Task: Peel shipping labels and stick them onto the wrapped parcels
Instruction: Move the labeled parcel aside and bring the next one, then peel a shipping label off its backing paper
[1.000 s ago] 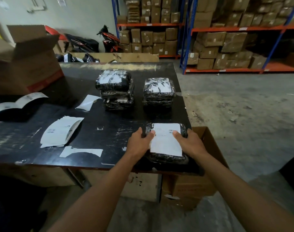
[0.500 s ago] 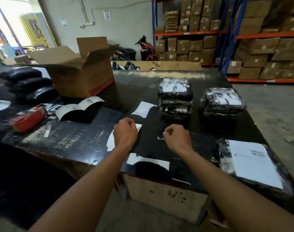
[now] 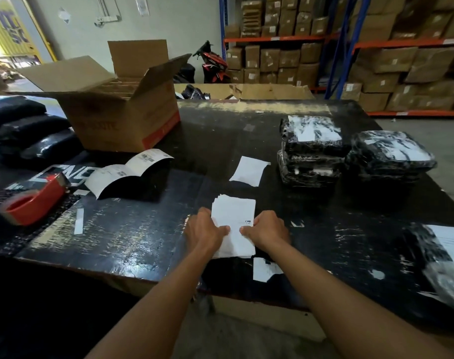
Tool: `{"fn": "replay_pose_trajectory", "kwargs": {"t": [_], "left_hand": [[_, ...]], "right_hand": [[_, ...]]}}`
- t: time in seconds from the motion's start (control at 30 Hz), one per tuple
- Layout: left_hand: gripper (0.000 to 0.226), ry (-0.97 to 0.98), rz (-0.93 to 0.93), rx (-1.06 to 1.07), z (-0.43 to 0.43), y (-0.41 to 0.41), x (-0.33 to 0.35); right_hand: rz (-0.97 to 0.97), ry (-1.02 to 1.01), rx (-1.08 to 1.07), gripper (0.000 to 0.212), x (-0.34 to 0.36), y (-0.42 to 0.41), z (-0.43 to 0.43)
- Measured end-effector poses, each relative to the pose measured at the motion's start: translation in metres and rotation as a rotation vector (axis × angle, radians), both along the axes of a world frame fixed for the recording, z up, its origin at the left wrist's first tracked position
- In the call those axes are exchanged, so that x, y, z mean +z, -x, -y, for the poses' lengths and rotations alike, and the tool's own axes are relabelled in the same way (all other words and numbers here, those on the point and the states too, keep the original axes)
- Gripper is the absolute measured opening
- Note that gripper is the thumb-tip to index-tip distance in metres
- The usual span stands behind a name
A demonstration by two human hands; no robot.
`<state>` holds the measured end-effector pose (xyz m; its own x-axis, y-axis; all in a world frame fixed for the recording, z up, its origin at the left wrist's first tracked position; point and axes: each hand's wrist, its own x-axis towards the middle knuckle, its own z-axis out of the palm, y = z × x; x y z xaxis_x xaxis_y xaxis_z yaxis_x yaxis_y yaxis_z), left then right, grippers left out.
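Note:
A small stack of white shipping labels (image 3: 233, 221) lies near the front edge of the black table (image 3: 132, 237). My left hand (image 3: 204, 233) pinches its left side and my right hand (image 3: 268, 230) pinches its right side. A wrapped parcel with a label on top (image 3: 438, 257) lies at the table's right front. Two piles of labelled wrapped parcels, one (image 3: 311, 151) and the other (image 3: 387, 155), stand farther back on the right. A curled strip of labels (image 3: 127, 174) lies to the left.
An open cardboard box (image 3: 117, 107) stands at the back left, black bagged parcels (image 3: 26, 130) beside it. A red tape dispenser (image 3: 34, 200) sits at the left. Loose backing papers, one (image 3: 248, 171) and another (image 3: 263, 269), lie near my hands. Shelves of cartons fill the background.
My hands left the labelled parcel, which now lies at the right. They moved left to the stack of labels and took hold of it; my view turned left.

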<state>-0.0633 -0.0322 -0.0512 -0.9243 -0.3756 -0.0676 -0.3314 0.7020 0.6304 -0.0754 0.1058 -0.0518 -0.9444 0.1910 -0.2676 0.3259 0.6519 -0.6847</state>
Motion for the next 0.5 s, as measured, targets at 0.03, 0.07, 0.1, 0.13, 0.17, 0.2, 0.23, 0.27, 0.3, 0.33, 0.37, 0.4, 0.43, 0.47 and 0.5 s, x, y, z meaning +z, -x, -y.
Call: {"fn": "replay_pose_trajectory", "kwargs": {"t": [0.03, 0.07, 0.1, 0.13, 0.17, 0.2, 0.23, 0.27, 0.3, 0.33, 0.37, 0.4, 0.43, 0.47, 0.5], "left_hand": [[0.054, 0.001, 0.008, -0.005, 0.001, 0.000, -0.001], [0.056, -0.004, 0.012, -0.011, 0.002, 0.000, -0.001], [0.058, -0.019, 0.015, -0.014, 0.003, 0.000, -0.001], [0.061, -0.047, 0.013, -0.012, 0.004, 0.000, 0.001], [0.063, -0.079, 0.008, -0.007, 0.004, 0.001, 0.005], [0.064, -0.111, -0.003, -0.004, 0.005, 0.002, 0.009], [0.064, -0.140, -0.011, -0.003, 0.006, 0.003, 0.013], [0.063, -0.164, -0.017, -0.001, 0.007, 0.004, 0.017], [0.060, -0.178, -0.019, -0.001, 0.008, 0.006, 0.021], [0.057, -0.186, -0.017, 0.002, 0.008, 0.008, 0.024], [0.054, -0.193, -0.015, 0.006, 0.009, 0.009, 0.028], [0.051, -0.204, -0.019, 0.014, 0.009, 0.011, 0.030], [0.047, -0.214, -0.027, 0.022, 0.008, 0.012, 0.033], [0.041, -0.229, -0.036, 0.027, 0.006, 0.013, 0.035], [0.032, -0.252, -0.052, 0.023, 0.004, 0.013, 0.037]], "right_hand": [[0.005, 0.000, -0.005, 0.032, 0.000, 0.001, 0.001], [0.012, 0.012, -0.011, 0.029, -0.002, 0.003, 0.001], [0.017, 0.033, -0.014, 0.027, -0.002, 0.004, 0.000], [0.021, 0.064, -0.020, 0.027, -0.003, 0.006, -0.001], [0.020, 0.099, -0.030, 0.029, -0.002, 0.007, -0.002], [0.015, 0.130, -0.041, 0.030, -0.001, 0.010, -0.004], [0.009, 0.151, -0.041, 0.029, 0.001, 0.012, -0.006], [0.006, 0.162, -0.035, 0.027, 0.001, 0.014, -0.008], [0.005, 0.171, -0.027, 0.025, 0.001, 0.015, -0.010], [0.006, 0.184, -0.025, 0.024, 0.001, 0.016, -0.012], [0.002, 0.201, -0.027, 0.023, 0.000, 0.016, -0.013], [-0.006, 0.220, -0.037, 0.024, -0.001, 0.017, -0.013], [-0.012, 0.238, -0.051, 0.025, -0.001, 0.016, -0.015], [-0.015, 0.259, -0.059, 0.027, 0.001, 0.015, -0.016], [-0.020, 0.295, -0.058, 0.027, 0.004, 0.015, -0.019]]}}
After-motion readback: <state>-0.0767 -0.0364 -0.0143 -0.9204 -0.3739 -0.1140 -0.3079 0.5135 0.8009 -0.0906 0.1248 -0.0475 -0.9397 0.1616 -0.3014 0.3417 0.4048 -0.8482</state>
